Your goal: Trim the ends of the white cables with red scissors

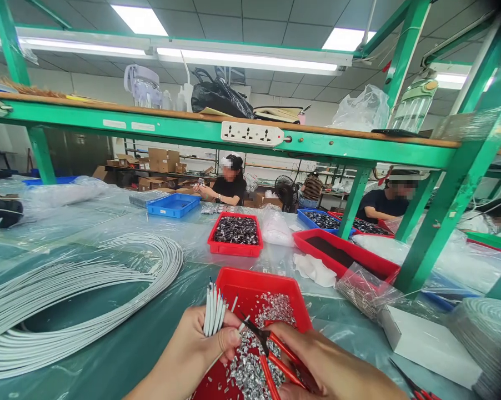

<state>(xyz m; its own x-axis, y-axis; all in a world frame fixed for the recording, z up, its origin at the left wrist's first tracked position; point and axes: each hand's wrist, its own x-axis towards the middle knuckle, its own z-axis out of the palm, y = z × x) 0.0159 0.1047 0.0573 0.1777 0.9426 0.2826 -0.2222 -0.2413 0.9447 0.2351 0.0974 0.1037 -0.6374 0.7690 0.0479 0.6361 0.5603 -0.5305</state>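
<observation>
My left hand (200, 339) is closed around a bundle of white cables (214, 311), whose cut ends point up. One cable end sticks out to the right past my thumb. My right hand (317, 355) grips red-handled pliers (271, 355), their dark jaws at that single cable end. Whether the jaws touch it I cannot tell for sure. Below both hands lies a red tray (250, 278) with many small shiny metal pieces (248, 369) in it.
Coiled white cables (150, 289) cover the left of the table. Beyond stand a red tray of dark parts (235, 250), a blue tray (173, 205) and a long red tray (309, 236). A white box (429, 344) lies right. A green shelf frame (184, 122) spans overhead. Co-workers sit opposite.
</observation>
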